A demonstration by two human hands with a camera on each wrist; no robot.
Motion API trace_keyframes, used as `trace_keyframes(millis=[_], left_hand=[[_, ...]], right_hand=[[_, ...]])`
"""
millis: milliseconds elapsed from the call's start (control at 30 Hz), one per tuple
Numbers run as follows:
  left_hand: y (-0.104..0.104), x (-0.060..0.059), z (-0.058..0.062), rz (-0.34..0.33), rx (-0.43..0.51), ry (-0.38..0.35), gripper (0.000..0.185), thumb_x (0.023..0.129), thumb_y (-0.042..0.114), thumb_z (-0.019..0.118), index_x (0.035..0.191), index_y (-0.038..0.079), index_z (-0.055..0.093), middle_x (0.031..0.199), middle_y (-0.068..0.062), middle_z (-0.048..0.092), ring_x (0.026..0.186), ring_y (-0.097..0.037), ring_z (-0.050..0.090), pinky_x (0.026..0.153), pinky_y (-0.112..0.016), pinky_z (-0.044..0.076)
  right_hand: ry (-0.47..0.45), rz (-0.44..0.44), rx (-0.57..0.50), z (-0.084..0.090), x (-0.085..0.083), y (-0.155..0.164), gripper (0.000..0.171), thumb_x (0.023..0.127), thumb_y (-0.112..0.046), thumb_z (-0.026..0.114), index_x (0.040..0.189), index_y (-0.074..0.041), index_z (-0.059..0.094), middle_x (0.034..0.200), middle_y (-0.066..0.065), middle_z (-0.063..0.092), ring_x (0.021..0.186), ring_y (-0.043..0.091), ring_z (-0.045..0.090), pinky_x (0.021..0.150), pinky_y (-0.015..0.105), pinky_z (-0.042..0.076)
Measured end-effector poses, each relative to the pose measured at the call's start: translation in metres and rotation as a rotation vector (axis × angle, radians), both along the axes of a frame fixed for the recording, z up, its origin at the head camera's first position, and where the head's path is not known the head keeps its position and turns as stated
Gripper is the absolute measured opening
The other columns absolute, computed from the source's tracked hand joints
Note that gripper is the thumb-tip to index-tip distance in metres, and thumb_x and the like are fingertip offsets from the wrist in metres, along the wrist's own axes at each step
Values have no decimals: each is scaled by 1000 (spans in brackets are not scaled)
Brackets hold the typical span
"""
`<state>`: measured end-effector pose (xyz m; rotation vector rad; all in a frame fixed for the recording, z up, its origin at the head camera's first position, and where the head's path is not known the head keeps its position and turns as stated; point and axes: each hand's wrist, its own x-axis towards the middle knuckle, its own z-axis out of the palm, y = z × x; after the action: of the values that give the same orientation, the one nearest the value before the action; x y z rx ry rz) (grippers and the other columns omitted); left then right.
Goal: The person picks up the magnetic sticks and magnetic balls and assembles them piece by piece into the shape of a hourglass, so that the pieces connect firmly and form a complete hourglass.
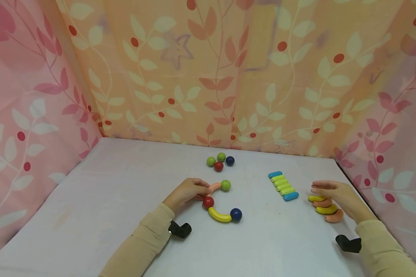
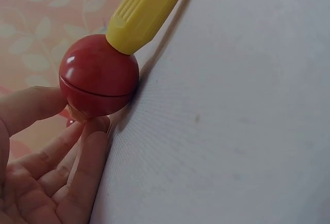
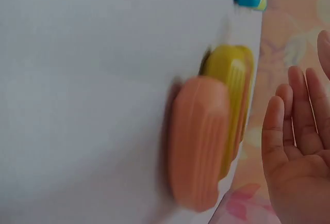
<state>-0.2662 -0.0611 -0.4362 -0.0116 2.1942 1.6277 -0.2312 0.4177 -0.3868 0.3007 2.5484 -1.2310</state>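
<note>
My left hand (image 1: 193, 189) pinches a curved orange rod (image 1: 215, 187) between thumb and fingers. That rod runs from a green ball (image 1: 225, 185) to a red ball (image 1: 208, 202), and a curved yellow rod (image 1: 219, 215) links the red ball to a dark blue ball (image 1: 236, 214). In the left wrist view the red ball (image 2: 98, 74) hides most of the orange rod. On the right, my right hand (image 1: 338, 192) hovers with straight fingers over a row of curved yellow and orange rods (image 1: 326, 209). Nothing is in its palm in the right wrist view.
Several loose balls, green, red (image 1: 218, 166) and dark blue, sit together farther back. Between the hands lies a row of short straight rods, lime ones (image 1: 282, 186) with a blue rod (image 1: 291, 196) at each end. Patterned cloth walls border the white table (image 1: 124, 173).
</note>
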Motion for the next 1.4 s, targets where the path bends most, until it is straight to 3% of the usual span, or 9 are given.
trace_keyframes(millis=[67,167,433,633,767,1000,1167,1400], left_hand=[[0,0,0,2,-6,-3,27,87,20,74,109,4,71,95,-7,71,86,-16,65,81,-26,57],[0,-1,0,5,-16,-7,26,88,20,74,109,5,71,95,-6,71,87,-16,65,82,-27,57],[0,0,-1,-3,-5,-4,25,87,20,74,108,6,71,94,-5,72,87,-15,64,82,-27,56],[0,-1,-2,-2,3,0,25,87,20,75,108,6,71,93,-5,71,87,-15,64,81,-27,56],[0,-2,-3,1,4,-4,25,88,21,75,108,6,71,94,-5,71,87,-15,65,82,-27,57],[1,0,-2,9,18,-9,25,88,19,75,107,5,71,92,-6,71,85,-14,65,78,-26,57],[1,0,-2,13,17,-12,23,88,19,74,107,5,71,92,-5,71,85,-14,64,79,-26,57],[1,0,-1,11,17,-5,24,88,19,75,106,4,70,91,-5,71,85,-14,64,79,-26,57]], right_hand=[[-3,6,19,-2,-1,6,78,92,-58,60,148,-5,43,154,24,40,143,49,23,106,77,19],[-13,10,26,-6,-2,16,79,94,-57,57,149,-3,39,156,27,33,143,51,20,107,76,20],[-16,5,16,-17,-6,35,80,95,-51,61,149,4,37,147,22,51,140,46,31,113,65,28],[-36,54,10,-22,-10,41,76,96,-42,63,147,8,38,146,26,49,138,47,33,114,64,29],[-45,92,18,-25,-13,42,74,94,-41,65,145,8,41,147,28,46,134,45,38,113,64,30],[-44,65,87,-24,-16,40,70,91,-47,67,137,4,54,143,30,48,128,48,40,105,66,32],[-59,76,177,-20,-19,35,68,87,-52,70,131,-1,61,141,32,48,120,45,47,96,57,38],[-58,110,179,-19,-23,28,60,89,-44,70,131,-2,61,141,32,49,114,37,52,93,48,42]])
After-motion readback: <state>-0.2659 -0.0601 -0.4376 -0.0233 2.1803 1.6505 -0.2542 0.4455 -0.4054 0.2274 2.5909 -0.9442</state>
